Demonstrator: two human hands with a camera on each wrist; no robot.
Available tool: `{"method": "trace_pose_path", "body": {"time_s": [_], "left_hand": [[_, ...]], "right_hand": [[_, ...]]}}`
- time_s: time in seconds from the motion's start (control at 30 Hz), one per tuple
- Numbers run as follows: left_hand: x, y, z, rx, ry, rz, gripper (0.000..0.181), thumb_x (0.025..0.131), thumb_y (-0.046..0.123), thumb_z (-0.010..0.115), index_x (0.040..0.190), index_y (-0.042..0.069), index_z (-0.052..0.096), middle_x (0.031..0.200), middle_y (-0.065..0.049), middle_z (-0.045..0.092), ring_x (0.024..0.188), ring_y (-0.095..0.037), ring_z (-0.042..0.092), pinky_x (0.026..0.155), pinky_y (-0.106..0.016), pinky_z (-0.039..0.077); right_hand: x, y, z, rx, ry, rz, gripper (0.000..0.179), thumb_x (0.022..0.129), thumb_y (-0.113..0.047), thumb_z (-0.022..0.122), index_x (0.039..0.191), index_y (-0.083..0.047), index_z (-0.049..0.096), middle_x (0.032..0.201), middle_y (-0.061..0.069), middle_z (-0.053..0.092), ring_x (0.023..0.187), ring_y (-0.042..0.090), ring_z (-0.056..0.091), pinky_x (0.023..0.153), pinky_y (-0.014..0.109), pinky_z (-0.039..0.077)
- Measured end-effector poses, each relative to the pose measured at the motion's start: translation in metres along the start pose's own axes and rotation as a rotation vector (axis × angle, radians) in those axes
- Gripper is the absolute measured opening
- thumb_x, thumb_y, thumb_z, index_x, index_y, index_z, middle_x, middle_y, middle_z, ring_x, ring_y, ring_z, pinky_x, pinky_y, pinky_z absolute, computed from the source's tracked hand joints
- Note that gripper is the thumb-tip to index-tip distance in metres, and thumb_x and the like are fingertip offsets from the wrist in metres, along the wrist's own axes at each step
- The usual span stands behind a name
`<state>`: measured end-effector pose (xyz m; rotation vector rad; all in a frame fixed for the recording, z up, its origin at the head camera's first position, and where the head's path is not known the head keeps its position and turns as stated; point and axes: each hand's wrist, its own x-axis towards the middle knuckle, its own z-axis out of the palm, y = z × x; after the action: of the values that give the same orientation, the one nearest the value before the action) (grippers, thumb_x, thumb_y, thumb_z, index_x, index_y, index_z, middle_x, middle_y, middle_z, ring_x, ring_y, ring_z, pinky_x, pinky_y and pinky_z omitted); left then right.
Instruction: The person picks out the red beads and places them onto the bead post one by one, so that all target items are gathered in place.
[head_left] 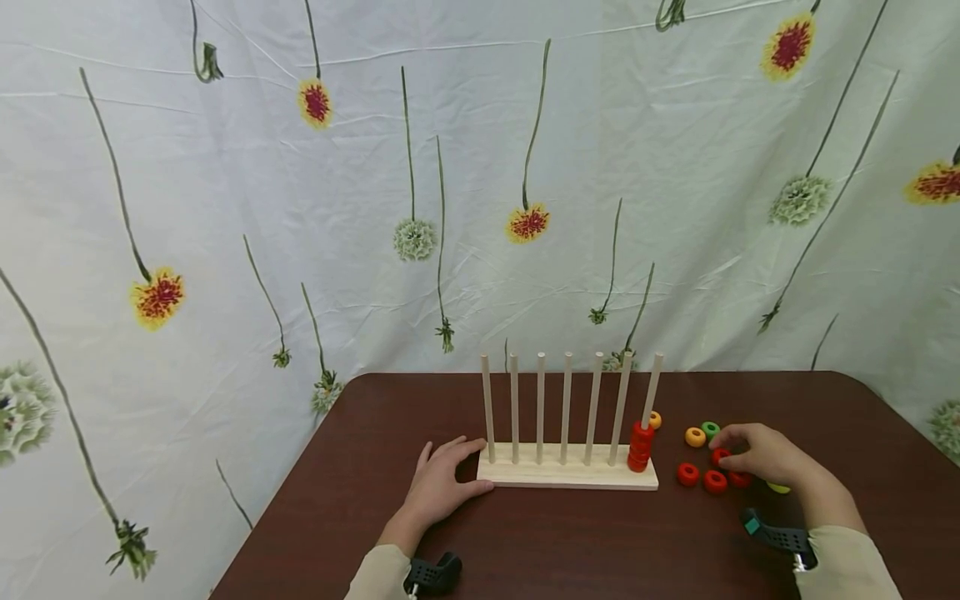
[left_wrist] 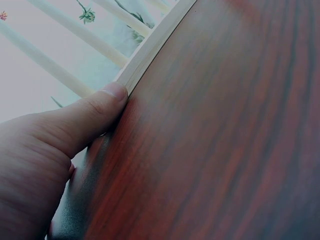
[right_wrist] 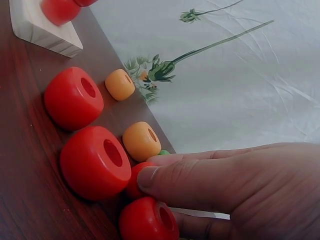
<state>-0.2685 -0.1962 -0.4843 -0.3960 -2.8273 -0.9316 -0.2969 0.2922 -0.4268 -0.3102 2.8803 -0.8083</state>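
Note:
A pale wooden peg rack stands on the table with a row of several upright pegs. Red beads are stacked on its rightmost peg. My left hand holds the rack's left end, thumb at the front edge and fingers toward the back corner. To the right of the rack, my right hand pinches a red bead between thumb and fingers, partly hidden by them. Close to that hand lie loose red beads, an orange bead and a green bead.
Another orange bead lies behind the rack's right end. A yellow-green bead shows partly under the right wrist. The dark brown table ends at a white floral cloth hanging behind it.

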Motion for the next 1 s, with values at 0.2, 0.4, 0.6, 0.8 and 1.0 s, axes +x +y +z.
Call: {"method": "trace_pose_path", "body": {"time_s": [0.2,0.4,0.6,0.8,1.0], "left_hand": [[-0.001,0.0,0.0,-0.001,-0.002,-0.001,0.067,0.082,0.044,0.081,0.141,0.019,0.06,0.143,-0.004,0.06,0.143,-0.031,0.045,0.121,-0.069,0.01],[-0.001,0.001,0.0,0.001,-0.001,0.001,0.067,0.082,0.044,0.08,0.141,0.02,0.06,0.143,-0.004,0.06,0.143,-0.031,0.045,0.121,-0.069,0.01],[-0.001,0.002,0.0,-0.003,0.0,0.006,0.066,0.082,0.043,0.08,0.14,0.018,0.06,0.143,-0.004,0.06,0.143,-0.031,0.045,0.121,-0.069,0.01],[-0.001,0.002,0.0,0.0,0.001,0.007,0.066,0.083,0.043,0.08,0.14,0.018,0.06,0.143,-0.004,0.06,0.143,-0.031,0.045,0.121,-0.069,0.01],[-0.001,0.002,0.0,0.004,0.003,0.009,0.067,0.083,0.043,0.08,0.141,0.017,0.06,0.142,-0.004,0.061,0.142,-0.031,0.046,0.12,-0.07,0.011]], "right_hand": [[0.001,-0.001,0.001,-0.005,-0.002,0.006,0.023,0.087,-0.014,0.074,0.107,-0.002,0.071,0.108,0.019,0.067,0.095,0.029,0.058,0.081,0.051,0.055],[0.002,-0.001,0.002,-0.019,0.012,-0.01,0.023,0.086,-0.015,0.075,0.105,-0.003,0.072,0.106,0.017,0.068,0.093,0.028,0.059,0.081,0.049,0.055],[0.0,-0.005,0.002,-0.033,0.051,-0.044,0.022,0.087,-0.019,0.076,0.103,-0.005,0.072,0.105,0.015,0.07,0.095,0.03,0.062,0.082,0.052,0.054],[-0.001,-0.011,0.002,-0.026,0.095,-0.056,0.019,0.089,-0.021,0.074,0.102,-0.007,0.072,0.104,0.013,0.071,0.096,0.031,0.063,0.083,0.054,0.055],[-0.001,-0.02,0.0,-0.02,0.113,-0.039,0.024,0.091,-0.02,0.071,0.108,-0.004,0.072,0.109,0.02,0.069,0.098,0.035,0.061,0.083,0.056,0.055]]}}
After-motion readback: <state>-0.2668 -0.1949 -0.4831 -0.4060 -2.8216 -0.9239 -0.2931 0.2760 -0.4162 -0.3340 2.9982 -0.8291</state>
